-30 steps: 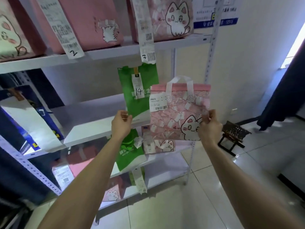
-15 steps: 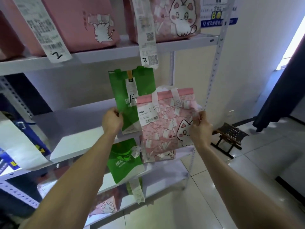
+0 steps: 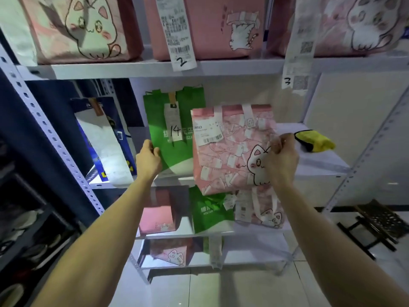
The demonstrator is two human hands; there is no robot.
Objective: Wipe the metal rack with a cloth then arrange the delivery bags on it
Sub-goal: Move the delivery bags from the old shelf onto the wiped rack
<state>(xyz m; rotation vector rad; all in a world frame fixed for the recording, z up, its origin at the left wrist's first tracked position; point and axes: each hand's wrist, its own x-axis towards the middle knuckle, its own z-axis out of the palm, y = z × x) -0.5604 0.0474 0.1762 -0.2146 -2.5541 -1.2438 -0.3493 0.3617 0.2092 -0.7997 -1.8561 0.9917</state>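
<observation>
A pink cat-print delivery bag stands at the front of the white metal rack's middle shelf, its bottom overhanging the shelf edge. My right hand grips its right side. Beside it on the left stands a green bag tagged 14, and my left hand holds its lower left edge. A yellow cloth lies on the same shelf, to the right of the pink bag.
Three pink cat bags fill the top shelf, with receipts marked 2 and 3 hanging down. A blue and white bag leans at the left of the middle shelf. More pink and green bags sit on lower shelves. A small dark stool stands on the tiled floor at right.
Both hands have moved the pink bag in toward the middle shelf, beside the green bag. The camera has come closer and turned left, and the yellow cloth now shows.
</observation>
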